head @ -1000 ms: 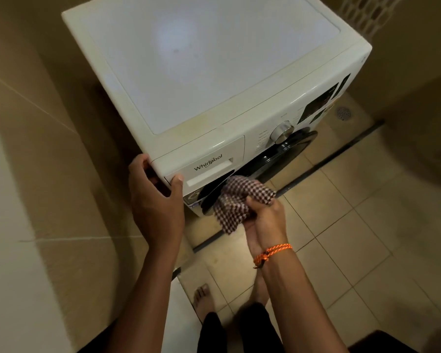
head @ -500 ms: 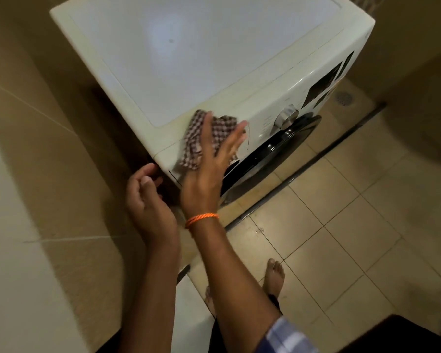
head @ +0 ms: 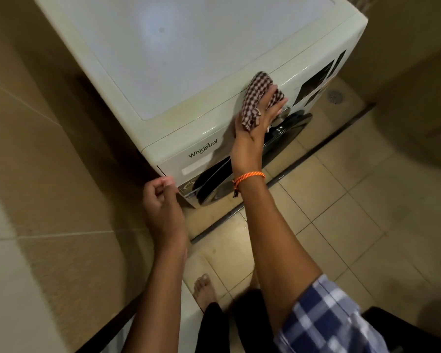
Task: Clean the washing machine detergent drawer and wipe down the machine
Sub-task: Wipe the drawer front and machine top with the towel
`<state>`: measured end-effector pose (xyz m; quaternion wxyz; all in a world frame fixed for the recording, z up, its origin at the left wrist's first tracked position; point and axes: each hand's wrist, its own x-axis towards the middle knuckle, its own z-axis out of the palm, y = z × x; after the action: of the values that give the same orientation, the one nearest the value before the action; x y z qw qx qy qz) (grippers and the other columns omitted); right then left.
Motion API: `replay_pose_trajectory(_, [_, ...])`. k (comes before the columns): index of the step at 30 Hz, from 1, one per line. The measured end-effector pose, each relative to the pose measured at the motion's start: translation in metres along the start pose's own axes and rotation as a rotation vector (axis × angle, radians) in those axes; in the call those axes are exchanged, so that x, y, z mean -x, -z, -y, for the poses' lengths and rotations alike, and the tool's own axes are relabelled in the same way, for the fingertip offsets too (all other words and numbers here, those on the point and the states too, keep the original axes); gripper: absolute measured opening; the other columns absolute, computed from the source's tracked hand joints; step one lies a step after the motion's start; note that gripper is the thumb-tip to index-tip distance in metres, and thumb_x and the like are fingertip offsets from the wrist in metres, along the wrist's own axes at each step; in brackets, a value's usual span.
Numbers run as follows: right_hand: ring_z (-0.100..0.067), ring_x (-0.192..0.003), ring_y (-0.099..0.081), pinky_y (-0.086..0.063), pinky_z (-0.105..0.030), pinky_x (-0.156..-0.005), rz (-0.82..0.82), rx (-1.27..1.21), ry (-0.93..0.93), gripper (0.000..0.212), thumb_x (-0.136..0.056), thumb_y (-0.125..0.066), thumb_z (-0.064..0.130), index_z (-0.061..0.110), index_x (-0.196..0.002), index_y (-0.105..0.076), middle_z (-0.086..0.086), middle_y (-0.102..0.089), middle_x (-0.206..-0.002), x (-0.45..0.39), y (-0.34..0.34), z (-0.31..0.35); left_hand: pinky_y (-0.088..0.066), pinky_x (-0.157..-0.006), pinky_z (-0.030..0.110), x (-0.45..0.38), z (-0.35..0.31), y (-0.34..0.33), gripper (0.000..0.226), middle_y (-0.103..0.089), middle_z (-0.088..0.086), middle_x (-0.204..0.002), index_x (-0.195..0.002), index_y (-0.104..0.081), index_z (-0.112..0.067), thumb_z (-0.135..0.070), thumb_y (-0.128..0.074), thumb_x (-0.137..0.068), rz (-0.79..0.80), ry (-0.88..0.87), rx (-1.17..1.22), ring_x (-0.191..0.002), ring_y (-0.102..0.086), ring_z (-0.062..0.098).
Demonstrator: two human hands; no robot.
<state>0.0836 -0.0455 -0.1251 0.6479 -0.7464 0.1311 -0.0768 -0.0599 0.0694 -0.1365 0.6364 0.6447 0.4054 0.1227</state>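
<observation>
The left hand [head: 163, 200] is kept loosely curled and empty beside the washing machine [head: 189, 59], near its detergent drawer [head: 196, 159], likely for balance. Further right, the checked cloth [head: 259, 98] is pressed under the right hand's [head: 255, 126] straight fingers against the front panel, for wiping.

Cloth [head: 259, 98] on washing machine [head: 189, 59] front, above door [head: 285, 133]

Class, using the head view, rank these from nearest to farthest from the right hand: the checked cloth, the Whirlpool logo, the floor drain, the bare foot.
1. Checked cloth: under the right hand, pressed to the machine's front.
2. Whirlpool logo: to its left, on the drawer front.
3. Floor drain: to its right, on the floor.
4. Bare foot: far below, on the tiles.
</observation>
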Motion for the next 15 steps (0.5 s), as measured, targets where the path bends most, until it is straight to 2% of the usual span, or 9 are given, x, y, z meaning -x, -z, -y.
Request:
replay_pose_trajectory(3, [-0.022,-0.159,-0.005,-0.017,-0.042,-0.123,0.061,0.107,-0.095,0.097,-0.107,-0.054,0.027,0.034,-0.161,0.026,-0.002,0.021,-0.173,0.041,-0.024,-0.014,-0.056,-0.087,0.034,-0.001,0.003,-0.001,0.026,-0.072,-0.005,-0.11,-0.102,-0.063,-0.034,-0.013,-0.052,-0.111,-0.036,-0.004,-0.01,-0.105,-0.072,0.016])
replay_pose_trajectory(5, [-0.018,-0.155,-0.021,-0.018,-0.043,-0.129,0.195,0.26,-0.143,0.092,-0.105,-0.043,0.056,0.032,-0.161,0.025,-0.008,0.002,-0.175,0.089,-0.049,-0.043,-0.054,-0.079,0.031,-0.007,0.008,0.008,0.028,-0.074,-0.002,-0.106,-0.101,-0.068,-0.032,-0.016,-0.047,-0.112,-0.059,0.028,-0.003,-0.1,-0.071,0.018])
replay_pose_trajectory(7, [-0.018,-0.159,-0.017,-0.011,-0.031,-0.131,0.333,0.233,-0.309,0.096,-0.099,-0.032,0.075,0.023,-0.165,0.015,-0.009,-0.002,-0.176,0.126,-0.066,-0.09,-0.055,-0.076,0.027,-0.017,0.015,0.024,0.032,-0.076,0.004,-0.103,-0.103,-0.073,-0.022,-0.024,-0.044,-0.115,-0.068,0.102,0.004,-0.101,-0.073,0.022])
replay_pose_trajectory(8, [-0.02,-0.162,-0.011,-0.008,-0.023,-0.13,0.324,0.229,-0.381,0.098,-0.098,-0.032,0.077,0.021,-0.166,0.011,-0.007,0.0,-0.176,0.143,-0.076,-0.118,-0.057,-0.079,0.028,-0.021,0.02,0.034,0.038,-0.078,0.006,-0.105,-0.107,-0.076,-0.017,-0.032,-0.042,-0.115,-0.074,0.151,0.009,-0.106,-0.075,0.024])
replay_pose_trajectory(10, [-0.019,-0.162,-0.009,-0.02,-0.019,-0.126,0.36,0.23,-0.59,0.085,-0.103,-0.038,0.061,0.012,-0.162,-0.003,-0.009,-0.002,-0.175,0.175,-0.062,-0.132,-0.058,-0.085,0.035,-0.024,0.028,0.047,0.044,-0.08,0.008,-0.112,-0.116,-0.079,-0.013,-0.041,-0.044,-0.114,-0.129,0.22,0.012,-0.111,-0.077,0.027])
replay_pose_trajectory(12, [-0.036,-0.149,-0.039,-0.039,-0.029,-0.112,0.586,0.027,-0.765,0.039,-0.113,-0.036,0.024,-0.006,-0.136,-0.042,-0.032,-0.035,-0.159,0.178,-0.045,-0.111,-0.058,-0.081,0.037,-0.021,0.027,0.043,0.032,-0.079,0.005,-0.108,-0.117,-0.077,-0.014,-0.029,-0.049,-0.113,-0.159,0.21,-0.017,-0.104,-0.077,0.026])
replay_pose_trajectory(13, [-0.039,-0.14,-0.048,-0.042,-0.032,-0.102,0.645,-0.136,-0.876,0.028,-0.113,-0.034,0.008,-0.01,-0.123,-0.052,-0.034,-0.048,-0.148,0.176,-0.035,-0.099,-0.058,-0.08,0.038,-0.017,0.023,0.036,0.026,-0.078,0.002,-0.105,-0.114,-0.075,-0.016,-0.022,-0.05,-0.112,-0.138,0.204,-0.03,-0.098,-0.076,0.022])
replay_pose_trajectory(14, [-0.042,-0.143,-0.045,-0.039,-0.032,-0.1,0.614,-0.269,-0.962,0.033,-0.112,-0.027,0.001,-0.016,-0.124,-0.052,-0.035,-0.045,-0.151,0.168,-0.027,-0.087,-0.057,-0.081,0.038,-0.013,0.02,0.027,0.023,-0.077,0.0,-0.102,-0.109,-0.074,-0.019,-0.016,-0.051,-0.112,-0.11,0.203,-0.038,-0.093,-0.074,0.018])
replay_pose_trajectory(15, [-0.042,-0.151,-0.034,-0.036,-0.03,-0.099,0.577,-0.243,-0.986,0.037,-0.111,-0.022,-0.001,-0.022,-0.129,-0.047,-0.035,-0.035,-0.158,0.15,-0.021,-0.064,-0.056,-0.082,0.04,-0.01,0.018,0.02,0.025,-0.077,0.001,-0.1,-0.103,-0.073,-0.021,-0.012,-0.051,-0.11,-0.074,0.194,-0.045,-0.09,-0.073,0.018])
